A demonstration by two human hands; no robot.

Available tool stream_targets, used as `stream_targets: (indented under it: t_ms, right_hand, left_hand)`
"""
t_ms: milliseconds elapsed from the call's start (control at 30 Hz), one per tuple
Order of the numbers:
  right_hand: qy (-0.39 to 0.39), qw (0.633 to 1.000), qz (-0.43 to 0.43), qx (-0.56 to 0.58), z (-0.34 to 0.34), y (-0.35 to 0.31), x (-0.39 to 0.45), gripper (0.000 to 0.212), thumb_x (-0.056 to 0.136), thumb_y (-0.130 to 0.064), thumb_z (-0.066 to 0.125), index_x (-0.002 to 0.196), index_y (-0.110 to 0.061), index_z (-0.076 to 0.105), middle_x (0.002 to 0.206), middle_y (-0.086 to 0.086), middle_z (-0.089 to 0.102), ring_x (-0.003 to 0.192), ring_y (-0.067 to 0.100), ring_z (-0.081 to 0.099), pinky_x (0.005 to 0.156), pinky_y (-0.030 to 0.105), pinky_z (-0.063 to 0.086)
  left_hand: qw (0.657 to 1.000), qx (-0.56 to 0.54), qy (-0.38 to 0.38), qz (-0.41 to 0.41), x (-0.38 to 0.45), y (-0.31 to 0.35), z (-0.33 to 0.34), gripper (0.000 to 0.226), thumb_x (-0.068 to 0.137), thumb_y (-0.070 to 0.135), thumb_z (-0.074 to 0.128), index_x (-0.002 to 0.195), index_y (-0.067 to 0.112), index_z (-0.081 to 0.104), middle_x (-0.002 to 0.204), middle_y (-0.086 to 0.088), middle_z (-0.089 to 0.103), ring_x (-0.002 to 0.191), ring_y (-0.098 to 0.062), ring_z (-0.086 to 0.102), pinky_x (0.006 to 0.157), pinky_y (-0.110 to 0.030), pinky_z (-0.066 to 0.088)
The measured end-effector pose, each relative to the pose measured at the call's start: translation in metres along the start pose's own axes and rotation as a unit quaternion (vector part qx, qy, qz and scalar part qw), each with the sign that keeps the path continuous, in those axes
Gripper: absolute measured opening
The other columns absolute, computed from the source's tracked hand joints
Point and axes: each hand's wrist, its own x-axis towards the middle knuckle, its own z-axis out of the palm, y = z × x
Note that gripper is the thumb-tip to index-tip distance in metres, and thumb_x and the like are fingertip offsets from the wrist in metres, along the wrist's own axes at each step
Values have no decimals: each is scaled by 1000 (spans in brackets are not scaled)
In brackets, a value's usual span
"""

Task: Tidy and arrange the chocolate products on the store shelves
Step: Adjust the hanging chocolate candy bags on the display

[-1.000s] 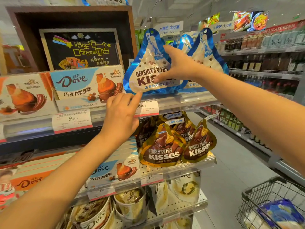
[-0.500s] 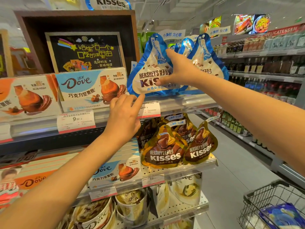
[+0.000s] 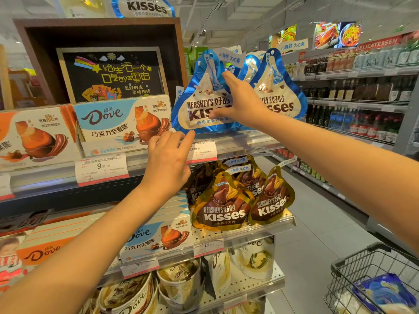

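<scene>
While right hand [image 3: 243, 103] grips blue Kisses bag [image 3: 201, 105], left hand [image 3: 167, 164] loosely open, wire basket [image 3: 353, 277] holding bags.

Bright, even store light falls from the ceiling above me. Glare streaks the clear shelf rail [image 3: 238, 143]. My wide lens bends the edges; the trolley [image 3: 371, 279] corner blurs.

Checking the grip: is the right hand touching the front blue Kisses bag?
Touching: the head view shows the right hand pressed flat on the front blue Kisses bag, covering its lettering.
</scene>
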Motion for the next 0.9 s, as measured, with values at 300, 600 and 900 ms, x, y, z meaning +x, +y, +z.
stream_targets:
  t_ms: [300,600,900]
  right_hand:
    - [-24,999,-6,-33,1,0,-3,68,70,-35,79,114,-1,41,100,13,60,90,28,57,72,38,46]
    - [-32,998,11,-49,4,-4,0,91,76,-33,73,143,-1,20,141,13,42,127,27,41,98,31,36]
    - [-15,999,37,11,10,1,4,65,71,-30,79,117,-8,39,112,6,57,100,23,57,79,34,49]
  left_hand:
    - [1000,-1,-8,2,0,1,-2,70,57,-4,70,124,3,51,103,-15,60,96,-36,53,78,-43,39]
    - [999,16,-32,2,4,1,-6,73,56,-1,74,125,2,51,103,-14,59,96,-35,54,78,-43,39]
    - [997,61,-25,26,6,2,-6,68,48,-1,77,113,-1,57,94,-15,59,86,-35,55,71,-40,41]
